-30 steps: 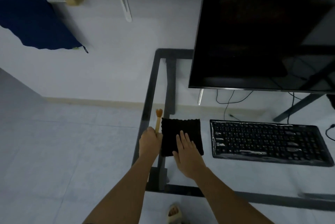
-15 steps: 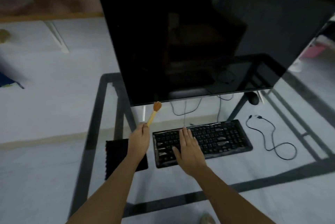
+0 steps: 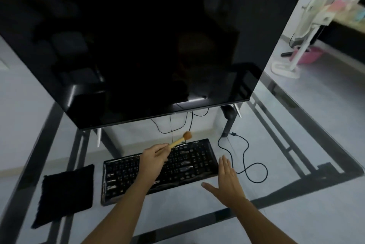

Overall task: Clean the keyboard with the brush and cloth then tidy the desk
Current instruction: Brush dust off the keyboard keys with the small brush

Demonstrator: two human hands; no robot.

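A black keyboard (image 3: 189, 161) lies on the glass desk (image 3: 286, 145) in front of a large dark monitor. My left hand (image 3: 153, 157) is over the keyboard's middle and grips a small brush (image 3: 180, 140) by its pale wooden handle. The brush's brown bristle head points up and right, above the keyboard's far edge. My right hand (image 3: 227, 180) has straight, spread fingers and sits at the keyboard's right end, over the glass. A black cloth (image 3: 65, 192) lies flat on the desk to the left of the keyboard.
The monitor (image 3: 138, 56) stands just behind the keyboard. A loose black cable (image 3: 245, 156) loops on the glass at the right. The desk's dark frame bars (image 3: 227, 215) run along the front. A white stand and pink tub (image 3: 302, 57) are on the floor at far right.
My view swung right, from the desk's left end to the monitor. My left hand carried the brush from beside the cloth to over the keyboard. My right hand left the cloth for the keyboard's right end.
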